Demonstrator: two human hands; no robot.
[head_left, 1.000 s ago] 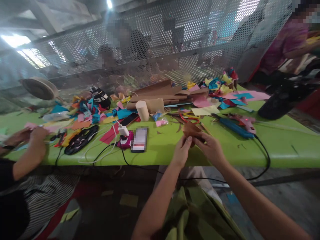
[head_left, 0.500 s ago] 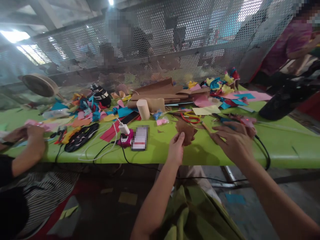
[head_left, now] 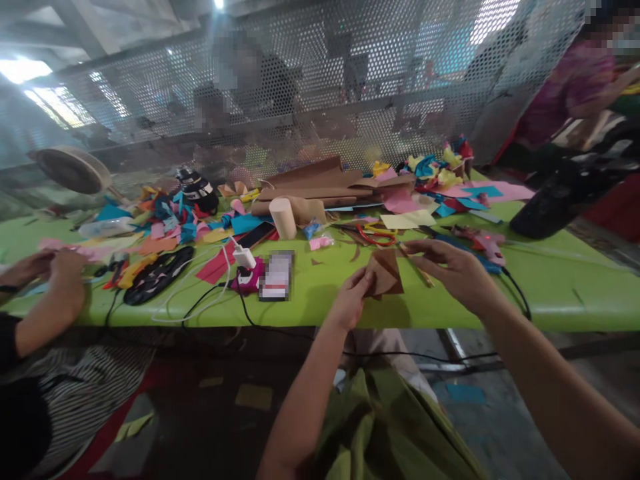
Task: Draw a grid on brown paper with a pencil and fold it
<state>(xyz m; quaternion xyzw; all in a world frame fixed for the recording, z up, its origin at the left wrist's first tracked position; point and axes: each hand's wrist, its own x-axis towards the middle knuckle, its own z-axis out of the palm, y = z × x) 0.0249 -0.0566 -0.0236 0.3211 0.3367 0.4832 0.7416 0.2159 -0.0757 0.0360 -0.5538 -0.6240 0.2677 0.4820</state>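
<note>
A: What's in hand rn?

B: Brown paper piece (head_left: 384, 273), folded into a rough triangle. It's up off the desk (head_left: 550, 293), over the near edge, about centre of the scene. My left hand (head_left: 350, 303) is pinched closed on its left corner, thumb and fingers. My right hand (head_left: 457, 270) is spread, fingers apart, not gripping the paper. There's a thin stick-like thing by its fingers; can't tell if it's held.

A: Which step, you reckon?

B: Mid-fold or checking the fold, I'd say. Next move probably needs the right hand back on the paper's right edge w/ a light pinch, so the crease lines up w/o crumpling.

A: Which way does it point?

B: Apex points far and a bit right, base runs along the near side. Long axis roughly left-right along that base.

A: Around it?

B: Red-handled scissors (head_left: 376, 235) just beyond, glue gun (head_left: 480, 243) far right of my right hand, phone (head_left: 275, 275) to the left. Another person's hands (head_left: 47, 267) at far left.
</note>
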